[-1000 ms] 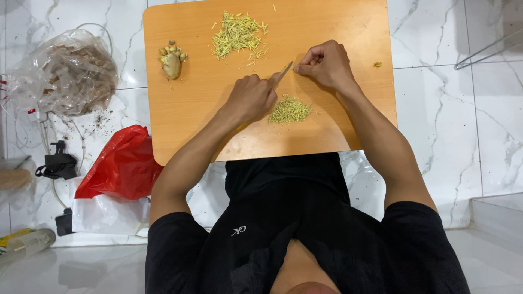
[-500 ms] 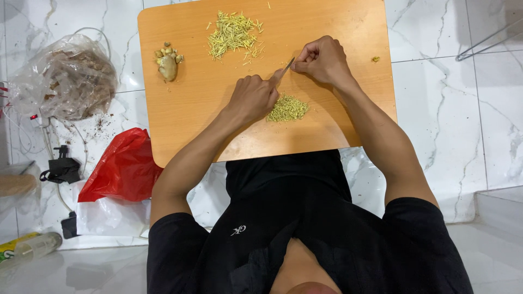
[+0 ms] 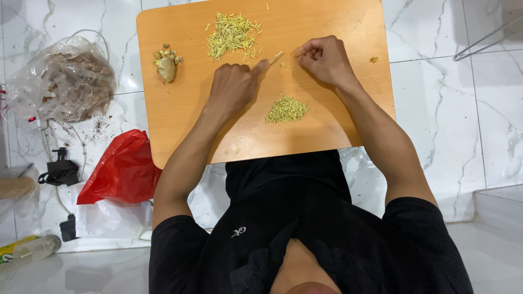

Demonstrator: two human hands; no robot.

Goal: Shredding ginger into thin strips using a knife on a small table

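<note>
Left hand sits fisted on the wooden board, fingers curled shut around the handle of a small knife; only the thin pale blade shows, sticking out past the knuckles and angling up toward the right hand. Right hand is also curled, thumb and forefinger pinched together just off the blade tip; whether anything is actually in that pinch is too small to tell. The two hands are near each other, not touching, with the blade lying between them.

Straight above the left fingers, just beyond the blade, lies a loose pile of long yellow-green shreds, with stray bits scattered toward the blade. Below and between both sets of fingers, closer to the person's body, is a smaller heap of finely chopped green bits, apart from both hands. A few crumbs lie right by the right fingertips. Well to the left of the left fingers, a knobbly ginger root rests on the board near its left edge. A single small scrap lies to the right of the right hand, near the board's right edge.

Off the board, far left of the left hand, on the white marble floor: a clear plastic bag with brown contents, a red plastic bag nearer the left elbow, and a black plug with cable.
</note>
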